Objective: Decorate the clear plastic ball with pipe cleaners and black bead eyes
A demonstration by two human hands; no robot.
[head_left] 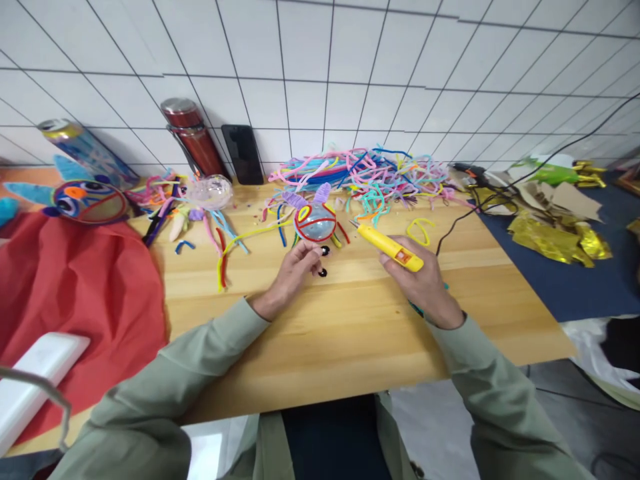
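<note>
a yellow glue gun (393,247) is gripped in the right hand (419,279), the fingers wrapped around its body and the nozzle pointed toward the clear ball (320,231). the ball is set on the table (320,340), just beyond the left hand (300,262) and apart from the nozzle. it is rimmed and crossed with red pipe cleaner, marked with a yellow loop (304,213) and topped by two purple ears (321,193). the fingers of the left hand are bent together beside two small black pieces (325,251); whether one is pinched cannot be told. a yellow bent strip (426,233) is seen on the table near the right hand. behind the ball, a heap of coloured pipe cleaners (350,170) is piled by the tiled wall (300,60). a black phone (243,155) and a red flask (196,141) are stood to the left of the heap. at the far left, a decorated ball with blue ears (103,205) is placed by a red cloth (110,287). crumpled gold foil (537,239) is strewn at the right.
</note>
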